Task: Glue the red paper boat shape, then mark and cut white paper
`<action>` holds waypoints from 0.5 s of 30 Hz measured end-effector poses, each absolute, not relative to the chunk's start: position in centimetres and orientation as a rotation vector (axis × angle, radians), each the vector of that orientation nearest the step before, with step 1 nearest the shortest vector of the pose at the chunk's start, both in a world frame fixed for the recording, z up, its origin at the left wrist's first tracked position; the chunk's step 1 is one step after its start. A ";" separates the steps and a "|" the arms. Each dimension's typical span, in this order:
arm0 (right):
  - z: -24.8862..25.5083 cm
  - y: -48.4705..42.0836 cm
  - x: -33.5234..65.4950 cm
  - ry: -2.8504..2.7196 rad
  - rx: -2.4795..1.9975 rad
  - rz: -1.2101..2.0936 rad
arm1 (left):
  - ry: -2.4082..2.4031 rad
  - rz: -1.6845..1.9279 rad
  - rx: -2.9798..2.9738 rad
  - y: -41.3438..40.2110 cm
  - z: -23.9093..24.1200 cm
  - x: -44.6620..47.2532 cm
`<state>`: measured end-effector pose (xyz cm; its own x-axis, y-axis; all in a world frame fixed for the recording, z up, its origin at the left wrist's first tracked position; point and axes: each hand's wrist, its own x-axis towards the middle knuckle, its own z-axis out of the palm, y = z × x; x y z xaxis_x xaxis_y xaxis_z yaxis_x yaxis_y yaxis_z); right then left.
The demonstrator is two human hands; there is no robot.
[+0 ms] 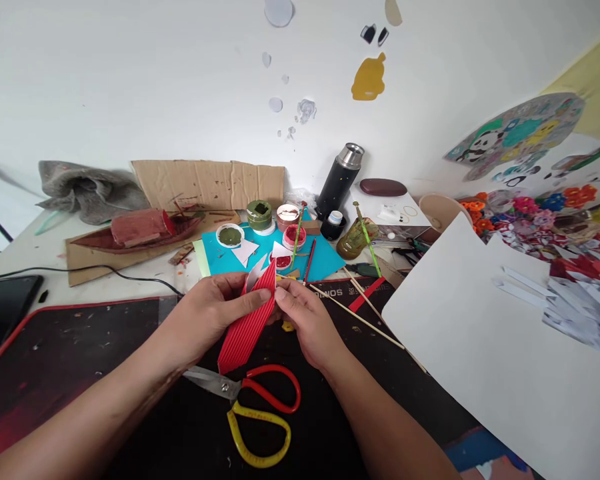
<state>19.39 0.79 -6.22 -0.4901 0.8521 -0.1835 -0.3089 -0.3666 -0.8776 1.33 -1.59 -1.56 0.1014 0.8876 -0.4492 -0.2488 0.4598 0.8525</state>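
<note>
A strip of red corrugated paper (pixel 247 323) is held up over the dark desk mat (pixel 70 360), slanting from upper right to lower left. My left hand (pixel 213 310) pinches its upper part from the left. My right hand (pixel 305 320) pinches the top end from the right. A white paper piece (pixel 256 272) shows just behind the strip's top. Scissors (pixel 255 403) with one red and one yellow handle lie on the mat just below both hands.
Small paint pots (pixel 259 215) and a paintbrush (pixel 297 237) sit on a teal sheet (pixel 325 263) behind my hands. A black flask (pixel 340 179), a red model boat (pixel 140 230) on cardboard, wooden sticks (pixel 360 317), and a large white sheet (pixel 480 347) at right surround the mat.
</note>
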 end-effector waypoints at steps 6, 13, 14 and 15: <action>-6.0 0.7 19.4 -1.070 -0.848 1.918 | 1.199 0.944 0.826 -1.6 -1.5 1.3; -5.9 0.6 19.3 -0.984 -0.892 1.934 | 1.270 0.911 0.920 -1.7 -1.0 1.5; -5.9 0.6 19.2 -0.966 -0.898 1.942 | 1.267 0.906 0.915 -1.7 -1.1 1.4; -5.9 0.6 19.2 -0.953 -0.902 1.951 | 1.265 0.904 0.911 -1.7 -1.2 1.4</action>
<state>19.23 0.59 -5.90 -0.4525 0.8547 -0.2545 -0.3248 -0.4237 -0.8456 1.39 -1.74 -1.16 0.0851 0.9247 -0.3711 -0.0523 0.3761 0.9251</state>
